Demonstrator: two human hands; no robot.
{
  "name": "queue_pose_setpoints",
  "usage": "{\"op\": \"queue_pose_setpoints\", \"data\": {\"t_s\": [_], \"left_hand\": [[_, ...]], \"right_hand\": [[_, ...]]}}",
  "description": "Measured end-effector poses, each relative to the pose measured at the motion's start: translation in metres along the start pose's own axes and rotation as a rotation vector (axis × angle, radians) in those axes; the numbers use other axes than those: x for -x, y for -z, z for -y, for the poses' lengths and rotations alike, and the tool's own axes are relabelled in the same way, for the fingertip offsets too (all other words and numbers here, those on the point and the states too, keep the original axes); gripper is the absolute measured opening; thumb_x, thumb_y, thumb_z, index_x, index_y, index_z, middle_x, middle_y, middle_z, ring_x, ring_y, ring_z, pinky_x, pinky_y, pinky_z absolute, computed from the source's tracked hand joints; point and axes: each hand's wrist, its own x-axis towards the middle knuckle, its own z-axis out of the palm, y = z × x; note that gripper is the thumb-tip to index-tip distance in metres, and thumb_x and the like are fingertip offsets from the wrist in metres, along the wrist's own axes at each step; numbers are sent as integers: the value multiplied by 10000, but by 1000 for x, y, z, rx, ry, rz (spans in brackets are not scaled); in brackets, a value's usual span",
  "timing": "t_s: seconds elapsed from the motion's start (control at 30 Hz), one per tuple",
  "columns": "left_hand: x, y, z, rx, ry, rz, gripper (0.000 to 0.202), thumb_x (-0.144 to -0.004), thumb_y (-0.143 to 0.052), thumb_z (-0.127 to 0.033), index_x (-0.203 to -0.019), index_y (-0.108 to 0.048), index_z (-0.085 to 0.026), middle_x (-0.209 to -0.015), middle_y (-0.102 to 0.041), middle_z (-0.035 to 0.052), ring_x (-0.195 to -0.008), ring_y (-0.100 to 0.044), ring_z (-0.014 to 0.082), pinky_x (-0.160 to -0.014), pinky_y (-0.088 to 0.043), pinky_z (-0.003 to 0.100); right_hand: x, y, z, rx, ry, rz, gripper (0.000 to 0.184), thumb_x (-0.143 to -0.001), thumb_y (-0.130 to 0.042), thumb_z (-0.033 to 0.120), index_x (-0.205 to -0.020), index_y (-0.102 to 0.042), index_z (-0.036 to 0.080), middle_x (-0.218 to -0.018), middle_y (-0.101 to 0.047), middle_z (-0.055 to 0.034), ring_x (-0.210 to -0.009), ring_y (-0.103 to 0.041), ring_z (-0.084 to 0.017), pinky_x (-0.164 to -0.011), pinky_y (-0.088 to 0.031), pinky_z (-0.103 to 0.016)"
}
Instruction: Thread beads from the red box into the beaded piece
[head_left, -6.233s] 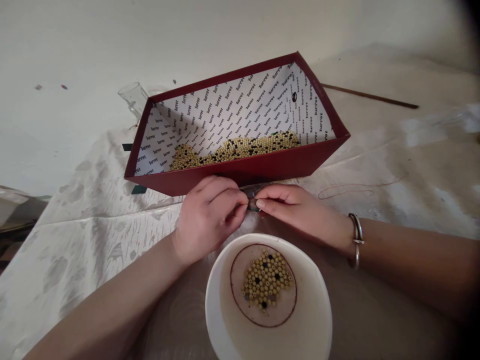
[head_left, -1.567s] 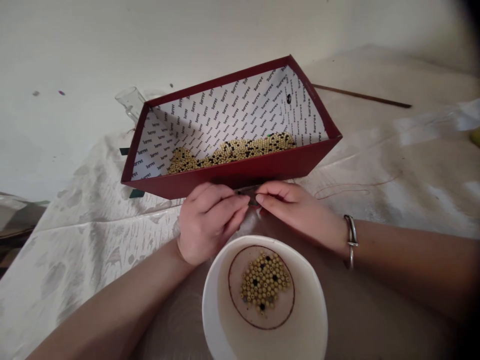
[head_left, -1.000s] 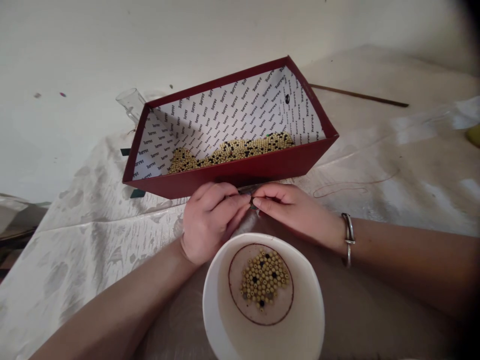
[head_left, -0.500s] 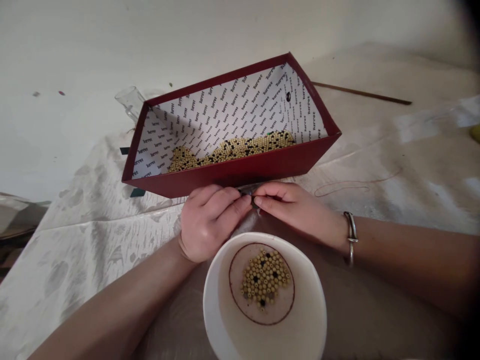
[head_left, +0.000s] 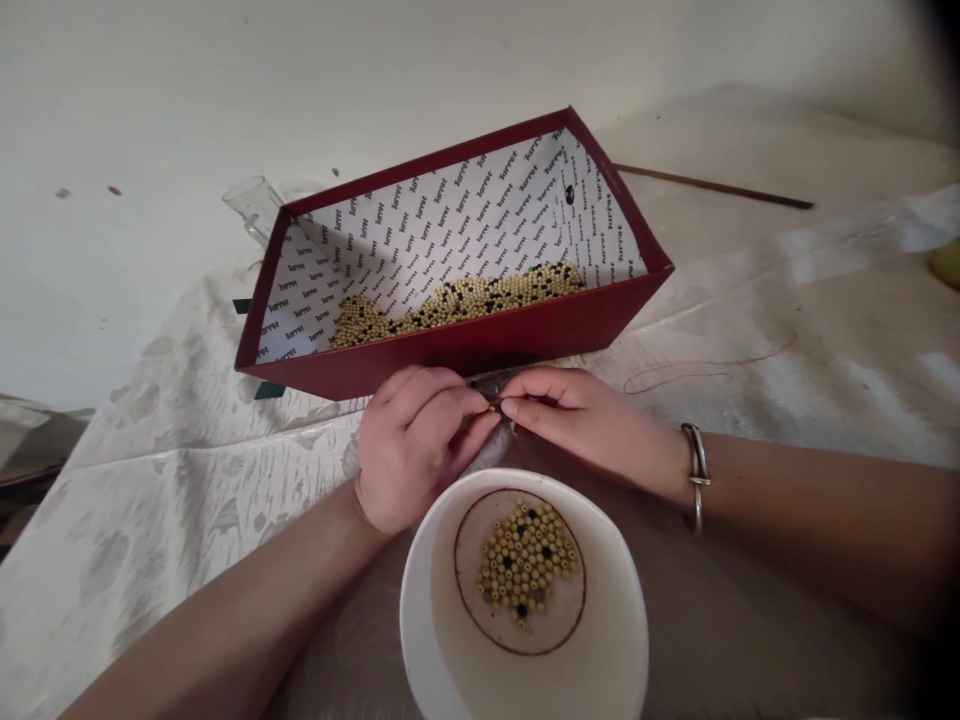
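My left hand point(head_left: 420, 445) is closed in a pinch, with a tiny yellowish bead point(head_left: 493, 408) showing at its fingertips. Facing it, the thumb and forefinger of my right hand point(head_left: 577, 412) are pressed together; what they grip is too small to make out. The fingertips of both hands nearly meet in front of the red box point(head_left: 457, 355). Just below them stands a white tub point(head_left: 619, 620), its bottom scattered with yellow and black beads point(head_left: 525, 560). More such beads point(head_left: 480, 300) lie heaped along the near side inside the box.
A clear glass point(head_left: 255, 205) stands behind the box's left end. To the right, a thin brown stick point(head_left: 720, 187) and a loose reddish thread point(head_left: 679, 378) lie on the patterned tablecloth point(head_left: 180, 480). A metal bracelet point(head_left: 697, 475) circles my right wrist.
My left fingers have shifted slightly, and a yellowish bead now shows between the fingertips. The whole view has slid a little; the box and tub keep their places.
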Motion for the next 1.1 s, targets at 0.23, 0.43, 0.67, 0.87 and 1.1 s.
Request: {"op": "queue_pose_setpoints", "data": {"t_s": [0.23,0.43,0.67,0.87,1.1], "left_hand": [[0,1,-3,-21,18,18,80,-712,-615,-229,-776,-577,-201,-779,-575,24,-742,-534,144,-663,-452,308],[-2,1,-2,-48,52,28,24,-728,-572,-209,-748,-585,-209,-764,-580,14,-744,-544,139,-672,-451,294],[-1,2,-3,-21,4,53,65,-707,-592,-188,-771,-599,-200,-788,-589,8,-726,-538,127,-669,-439,284],[-1,2,0,-66,16,23,47,-707,-590,-190,-753,-595,-199,-776,-579,12,-724,-527,127,-665,-438,275],[-1,2,3,-82,7,19,38,-714,-583,-193,-752,-585,-197,-784,-576,22,-727,-531,133,-659,-438,282]], "right_hand": [[0,-1,0,-5,-13,-14,194,-811,-441,300,-778,-597,188,-729,-602,21,-682,-524,-108,-622,-389,-219],[-1,-1,-3,20,6,-8,198,-817,-447,311,-806,-601,186,-757,-610,20,-697,-530,-105,-629,-391,-214],[-1,-1,-2,29,13,2,193,-819,-445,290,-780,-596,176,-733,-605,18,-682,-524,-104,-619,-392,-216],[-1,-1,-2,27,-4,-1,196,-813,-454,307,-809,-606,184,-759,-615,18,-700,-531,-107,-636,-394,-222],[0,-1,-3,31,1,-7,203,-815,-452,319,-810,-606,187,-757,-612,17,-694,-529,-108,-626,-393,-225]]}}
